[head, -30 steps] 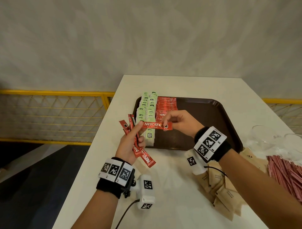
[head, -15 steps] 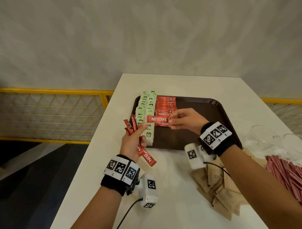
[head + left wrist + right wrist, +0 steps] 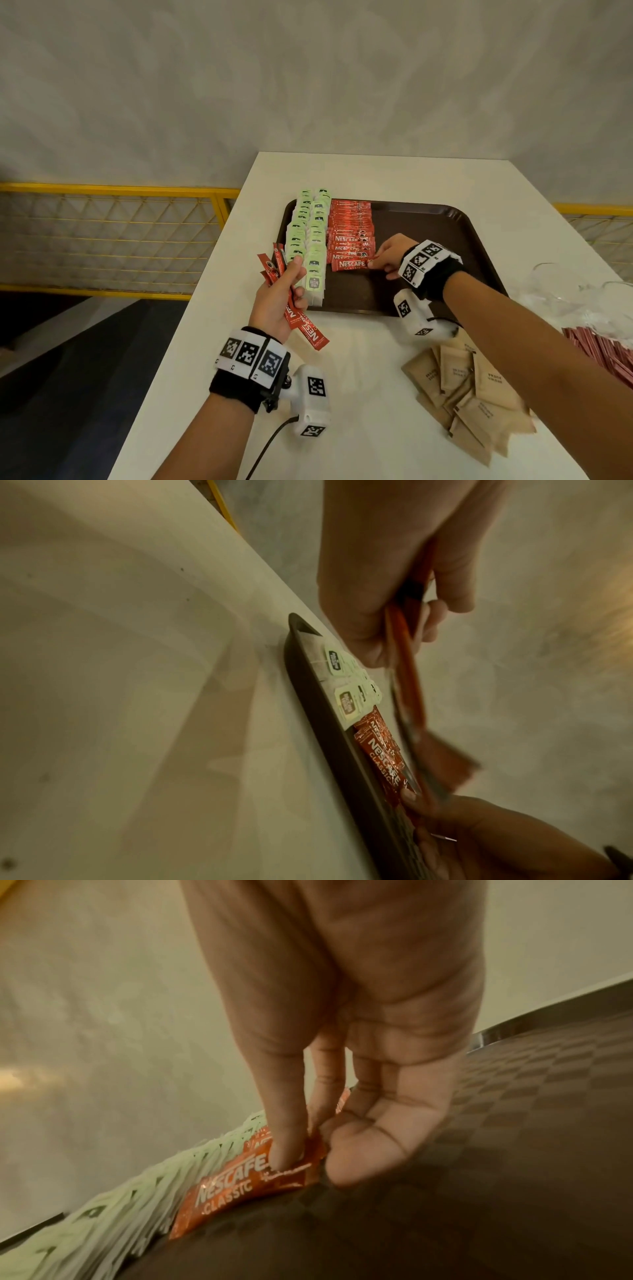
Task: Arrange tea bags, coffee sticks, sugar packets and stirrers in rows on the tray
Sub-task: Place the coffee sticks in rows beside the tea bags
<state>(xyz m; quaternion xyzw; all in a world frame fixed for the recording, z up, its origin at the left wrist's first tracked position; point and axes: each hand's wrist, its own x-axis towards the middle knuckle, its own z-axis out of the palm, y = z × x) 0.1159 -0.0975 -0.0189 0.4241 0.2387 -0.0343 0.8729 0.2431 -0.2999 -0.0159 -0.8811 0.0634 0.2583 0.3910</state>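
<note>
Your right hand (image 3: 388, 255) pinches the end of one coffee stick (image 3: 349, 264), laid flat on the brown tray (image 3: 445, 233) at the near end of the red row (image 3: 350, 226), just beside the green tea bags (image 3: 310, 236). Your left hand (image 3: 279, 301) grips a bundle of coffee sticks (image 3: 291, 298) above the table (image 3: 363, 394); sugar packets (image 3: 469, 390) lie off the tray.
</note>
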